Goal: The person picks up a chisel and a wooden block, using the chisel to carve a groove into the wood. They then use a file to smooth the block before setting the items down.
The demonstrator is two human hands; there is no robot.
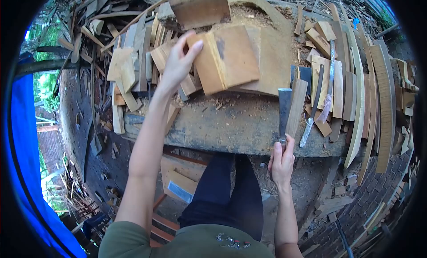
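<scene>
My left hand (182, 55) pinches the upper left edge of a squarish wooden block (240, 55), tilted over the workbench. A pale yellow strip runs down the block's edge, and a dark smudge marks its face. My right hand (282, 162) is closed round the handle of a wide flat chisel (284, 109), its blade pointing away from me. The handle is mostly hidden in my fingers. Just right of the blade lies a narrow wooden strip (296, 107). Behind the held block is a larger pale slab of wood (278, 57) with shavings on it.
The worn workbench (213, 129) crosses in front of me. At its right lie a long blade with a wrapped handle (327, 106), a second thin tool (307, 131) and several long boards (384, 111). Wood offcuts (122, 69) are piled at left, near a blue tarp (26, 169).
</scene>
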